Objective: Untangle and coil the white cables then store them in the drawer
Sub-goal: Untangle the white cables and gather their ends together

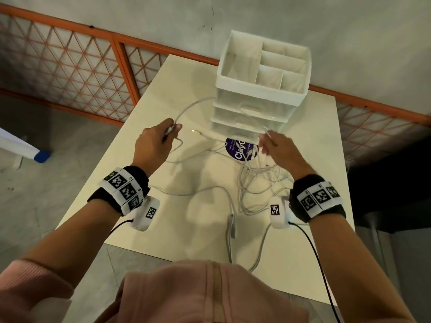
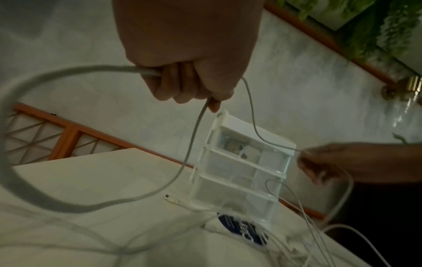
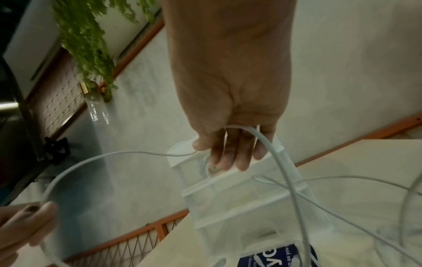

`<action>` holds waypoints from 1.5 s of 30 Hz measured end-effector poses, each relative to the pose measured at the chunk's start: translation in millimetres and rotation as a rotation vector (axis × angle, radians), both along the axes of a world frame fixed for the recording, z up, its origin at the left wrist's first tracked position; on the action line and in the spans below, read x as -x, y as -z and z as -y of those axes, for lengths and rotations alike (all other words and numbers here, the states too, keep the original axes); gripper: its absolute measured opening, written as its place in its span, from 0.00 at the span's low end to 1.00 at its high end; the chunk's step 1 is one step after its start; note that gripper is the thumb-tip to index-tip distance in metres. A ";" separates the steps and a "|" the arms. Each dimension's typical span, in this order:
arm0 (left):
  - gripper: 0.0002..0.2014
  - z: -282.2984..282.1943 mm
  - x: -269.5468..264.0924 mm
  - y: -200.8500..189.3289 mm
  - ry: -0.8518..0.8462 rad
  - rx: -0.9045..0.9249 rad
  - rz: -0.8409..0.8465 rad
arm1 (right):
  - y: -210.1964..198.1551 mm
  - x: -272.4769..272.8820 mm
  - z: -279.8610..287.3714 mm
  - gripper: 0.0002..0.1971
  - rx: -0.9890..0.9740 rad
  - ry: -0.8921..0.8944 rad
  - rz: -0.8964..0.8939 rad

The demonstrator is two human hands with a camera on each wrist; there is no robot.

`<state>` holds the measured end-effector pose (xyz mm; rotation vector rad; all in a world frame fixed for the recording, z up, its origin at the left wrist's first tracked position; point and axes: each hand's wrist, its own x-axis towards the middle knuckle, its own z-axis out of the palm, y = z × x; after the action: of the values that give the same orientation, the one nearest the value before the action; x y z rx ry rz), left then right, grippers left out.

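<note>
Hands (image 1: 154,141) pinching white cables (image 1: 254,183)

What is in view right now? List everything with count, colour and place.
white cables: several, count unclear, white, tangled on the table, strands lifted by both hands
drawer unit: one, white and clear, three shut drawers, far side of table
round sticker: one, dark blue, on table before the drawers
table: one, cream
lattice fence: orange, behind table
left hand: grips a cable
right hand: pinches a thin cable
</note>
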<state>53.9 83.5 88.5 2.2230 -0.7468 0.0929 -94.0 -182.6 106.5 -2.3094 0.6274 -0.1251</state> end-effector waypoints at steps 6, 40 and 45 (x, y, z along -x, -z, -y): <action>0.19 19.3 19.3 17.9 0.062 -0.322 0.078 | 33.4 9.7 -20.2 0.22 0.424 -0.003 0.117; 0.15 59.9 57.1 -35.2 0.376 0.458 -0.855 | -21.7 -19.7 -78.2 0.10 -0.589 -0.313 -0.004; 0.16 60.6 58.3 -63.9 0.432 0.644 -0.773 | -10.9 -19.1 -82.1 0.11 -0.319 -0.503 -0.307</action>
<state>-4.4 22.9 152.3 1.2862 -0.6133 -0.6194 -74.9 -100.5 117.4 -2.1132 0.1746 0.5346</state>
